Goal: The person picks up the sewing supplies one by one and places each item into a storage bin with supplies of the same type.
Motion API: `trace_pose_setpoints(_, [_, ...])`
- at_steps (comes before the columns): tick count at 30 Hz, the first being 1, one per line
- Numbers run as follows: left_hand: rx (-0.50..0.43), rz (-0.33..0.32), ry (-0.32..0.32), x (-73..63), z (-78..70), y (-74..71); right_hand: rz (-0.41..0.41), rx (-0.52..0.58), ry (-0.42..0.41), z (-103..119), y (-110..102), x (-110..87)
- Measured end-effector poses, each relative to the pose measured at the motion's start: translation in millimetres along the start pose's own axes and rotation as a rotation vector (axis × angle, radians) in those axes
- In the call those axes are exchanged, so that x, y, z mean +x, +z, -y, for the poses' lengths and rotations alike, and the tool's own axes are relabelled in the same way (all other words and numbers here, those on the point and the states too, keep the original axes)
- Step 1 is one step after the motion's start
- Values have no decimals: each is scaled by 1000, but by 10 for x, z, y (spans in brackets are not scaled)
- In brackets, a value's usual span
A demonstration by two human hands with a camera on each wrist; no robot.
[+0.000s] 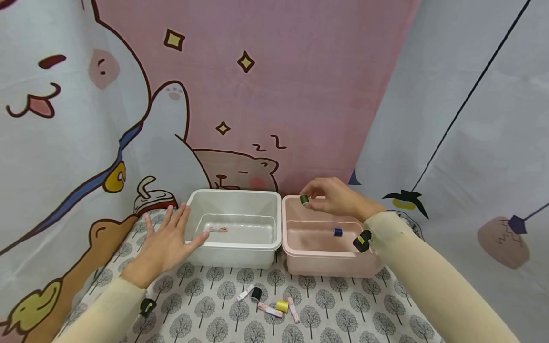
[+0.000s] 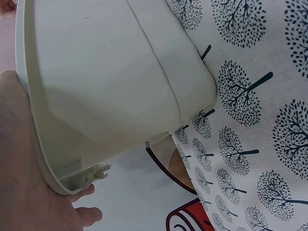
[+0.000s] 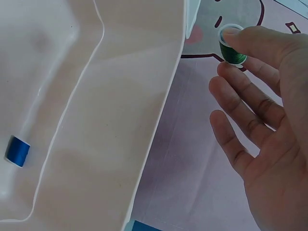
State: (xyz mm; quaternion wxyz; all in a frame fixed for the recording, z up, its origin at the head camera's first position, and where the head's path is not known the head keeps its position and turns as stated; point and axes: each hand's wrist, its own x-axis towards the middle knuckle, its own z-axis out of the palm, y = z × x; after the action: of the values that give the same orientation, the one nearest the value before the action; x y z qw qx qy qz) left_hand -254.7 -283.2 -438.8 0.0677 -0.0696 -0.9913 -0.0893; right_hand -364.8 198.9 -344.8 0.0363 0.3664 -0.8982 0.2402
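Observation:
Between thumb and fingers, my right hand (image 1: 328,196) pinches a green thread spool (image 1: 304,200) above the back rim of the pink bin (image 1: 330,255). The right wrist view shows the same green spool (image 3: 233,45) with its white end against the thumb. Inside the pink bin lies a blue thread spool (image 1: 338,232). My left hand (image 1: 165,240), fingers spread, rests at the left rim of the white bin (image 1: 235,247). In that white bin is a small folded pink-and-white strip (image 1: 218,229), like a tape measure.
On the tree-print cloth (image 1: 227,290) in front of the bins lie a black spool (image 1: 256,294), a yellow spool (image 1: 282,306), a white strip (image 1: 245,292) and two pink patterned strips, one left (image 1: 270,310) and one right (image 1: 293,310). A cartoon-print curtain (image 1: 300,95) hangs behind.

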Motion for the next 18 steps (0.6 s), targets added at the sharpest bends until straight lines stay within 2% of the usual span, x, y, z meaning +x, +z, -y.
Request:
trace_pose_setpoints(8, [5, 3, 0, 4, -15, -15, 27, -46, 51, -59, 22, 12])
trace_pose_setpoints(13, [1, 5, -2, 4, -25, -16, 27, -121, 25, -83, 15, -49])
trace_pose_setpoints(18, [-1, -1, 1, 3, -21, -7, 21, -144, 17, -80, -8, -138])
